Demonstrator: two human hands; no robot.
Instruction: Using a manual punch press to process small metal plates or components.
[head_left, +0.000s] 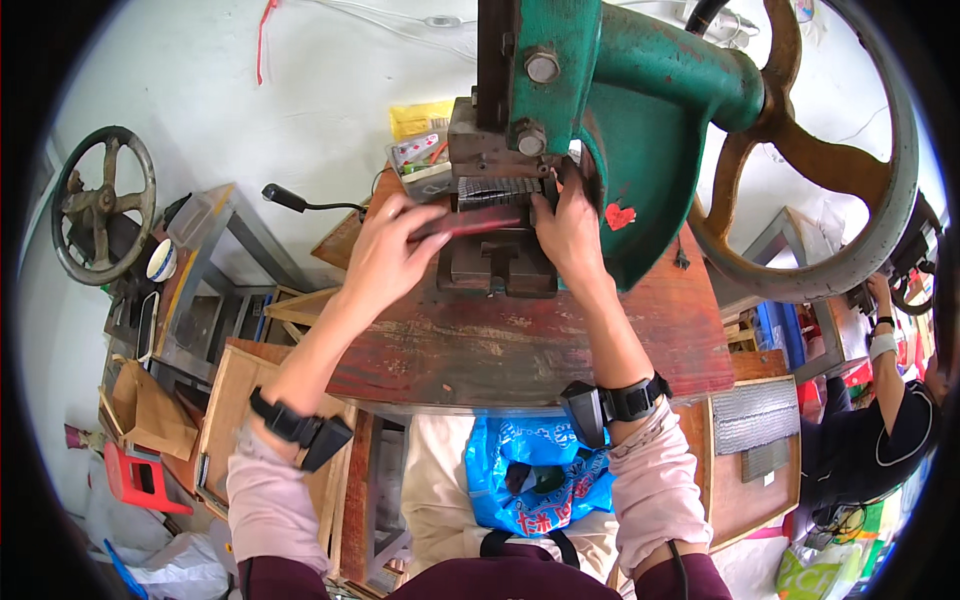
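Both hands sit at the die of the green press [640, 110]: the left hand [385, 245] pinches one end of a dark red strip [470, 224], the right hand [568, 232] grips the other end beside the ram. The strip lies on the die block [498, 262], long axis running left to right. Judged risk: fingers stand under the tooling, so any turn of the flywheel [820, 160] could crush them.
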